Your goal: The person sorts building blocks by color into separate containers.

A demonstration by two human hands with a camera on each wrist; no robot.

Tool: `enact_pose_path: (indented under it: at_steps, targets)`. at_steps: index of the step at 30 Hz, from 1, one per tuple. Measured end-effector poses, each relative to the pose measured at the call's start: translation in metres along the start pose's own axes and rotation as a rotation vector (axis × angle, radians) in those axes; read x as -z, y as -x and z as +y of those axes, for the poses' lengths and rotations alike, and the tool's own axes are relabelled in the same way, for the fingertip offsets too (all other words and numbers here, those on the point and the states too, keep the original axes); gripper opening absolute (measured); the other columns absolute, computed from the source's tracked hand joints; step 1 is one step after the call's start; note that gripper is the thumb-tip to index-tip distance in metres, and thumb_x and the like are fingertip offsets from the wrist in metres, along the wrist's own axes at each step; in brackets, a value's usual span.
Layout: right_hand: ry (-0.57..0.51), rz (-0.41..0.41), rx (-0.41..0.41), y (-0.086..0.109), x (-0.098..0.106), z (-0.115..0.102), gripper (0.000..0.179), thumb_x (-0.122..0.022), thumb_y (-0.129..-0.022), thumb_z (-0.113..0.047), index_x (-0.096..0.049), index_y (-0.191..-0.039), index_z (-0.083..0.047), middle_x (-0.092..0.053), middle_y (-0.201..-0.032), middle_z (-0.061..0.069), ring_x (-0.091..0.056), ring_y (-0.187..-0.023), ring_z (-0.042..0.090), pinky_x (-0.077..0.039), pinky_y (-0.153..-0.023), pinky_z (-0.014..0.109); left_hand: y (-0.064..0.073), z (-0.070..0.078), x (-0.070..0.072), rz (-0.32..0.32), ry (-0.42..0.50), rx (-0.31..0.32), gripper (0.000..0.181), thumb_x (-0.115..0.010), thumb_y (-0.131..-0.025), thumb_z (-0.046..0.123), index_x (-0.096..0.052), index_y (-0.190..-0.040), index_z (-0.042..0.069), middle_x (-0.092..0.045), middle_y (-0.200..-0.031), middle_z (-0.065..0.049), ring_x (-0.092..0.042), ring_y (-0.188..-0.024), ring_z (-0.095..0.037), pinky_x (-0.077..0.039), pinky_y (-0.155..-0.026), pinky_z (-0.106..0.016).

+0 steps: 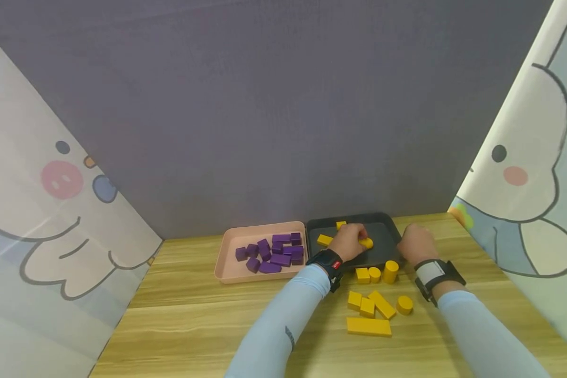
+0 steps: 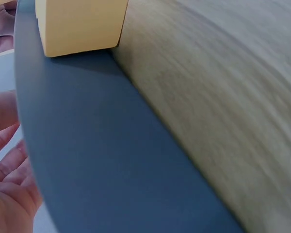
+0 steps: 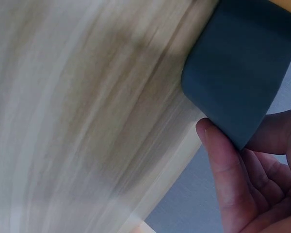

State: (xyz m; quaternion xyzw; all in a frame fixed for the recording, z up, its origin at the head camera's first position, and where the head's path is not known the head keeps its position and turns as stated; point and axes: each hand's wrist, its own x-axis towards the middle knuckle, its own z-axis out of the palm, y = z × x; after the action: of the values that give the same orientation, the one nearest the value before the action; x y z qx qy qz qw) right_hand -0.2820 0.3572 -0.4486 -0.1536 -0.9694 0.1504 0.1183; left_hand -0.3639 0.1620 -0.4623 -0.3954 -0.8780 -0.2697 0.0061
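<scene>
Though half-hidden, block [image 1: 368,243] apparently between hands [image 1: 349,242] [image 1: 417,244]

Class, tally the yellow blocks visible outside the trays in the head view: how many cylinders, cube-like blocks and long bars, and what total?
Cylinders: 3
Cube-like blocks: 3
Long bars: 2
Total: 8
</scene>
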Motion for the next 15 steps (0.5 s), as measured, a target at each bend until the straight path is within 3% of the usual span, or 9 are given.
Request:
enact_pose_path:
  at_steps: [4, 8, 12, 15]
  targets:
    - [-0.012, -0.008, -0.004, 0.001, 0.001, 0.000, 0.018, -0.069, -0.077, -0.003, -0.060, -0.062, 0.000, -0.063, -0.068, 0.020, -0.061, -0.064, 0.036, -0.050, -0.055, 0.045, 0.005, 0.000, 0.008, 0.005, 0.011, -0.008, 0.024, -0.079, -0.093, 0.018, -0.074, -0.116, 0.015, -0.075, -0.115, 0.002, -0.067, -0.102, -0.009, -0.054, -0.087, -0.019]
    - [-0.018, -0.020, -0.011, 0.002, 0.003, 0.001, 0.019, -0.068, -0.078, -0.004, -0.059, -0.061, -0.001, -0.061, -0.067, 0.018, -0.058, -0.063, 0.033, -0.046, -0.053, 0.041, 0.014, -0.001, 0.024, 0.054, 0.032, -0.042, 0.023, -0.075, -0.097, 0.022, -0.073, -0.119, 0.014, -0.076, -0.118, 0.001, -0.070, -0.107, -0.013, -0.056, -0.092, -0.021]
    - [-0.008, -0.009, 0.003, 0.002, 0.005, 0.002, 0.020, -0.069, -0.078, -0.004, -0.059, -0.061, -0.001, -0.061, -0.068, 0.020, -0.060, -0.064, 0.035, -0.048, -0.054, 0.043, 0.032, -0.004, 0.049, 0.124, 0.087, -0.035, 0.026, -0.067, -0.102, 0.026, -0.071, -0.126, 0.015, -0.074, -0.128, -0.002, -0.071, -0.116, -0.019, -0.058, -0.096, -0.026]
    - [-0.007, 0.001, 0.027, 0.002, 0.005, 0.003, 0.020, -0.067, -0.077, -0.004, -0.058, -0.060, -0.001, -0.061, -0.067, 0.021, -0.060, -0.063, 0.036, -0.048, -0.054, 0.044, 0.049, -0.010, 0.065, 0.157, 0.103, -0.006, 0.033, -0.063, -0.105, 0.028, -0.067, -0.135, 0.016, -0.072, -0.134, -0.004, -0.072, -0.107, -0.016, -0.059, -0.093, -0.027]
